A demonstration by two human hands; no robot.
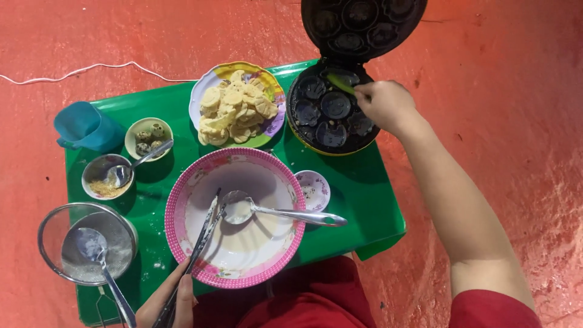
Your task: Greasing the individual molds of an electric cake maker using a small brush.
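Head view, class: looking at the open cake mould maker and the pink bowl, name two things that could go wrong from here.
1. The right hand works a green brush inside the open mould maker; if the plate is hot, the fingers could get burnt.
2. The ladle handle juts over the rim of the pink bowl, while the left hand holds whisk sticks; a knock could spill batter.

A green table (358, 188) on the red floor (516, 121) carries bowls, a plate, a mould maker.

You see a green table (364, 188) on a red floor (516, 91) — a pink dotted, flowered bowl (182, 194), a blue jug (85, 127), a black mould (331, 115).
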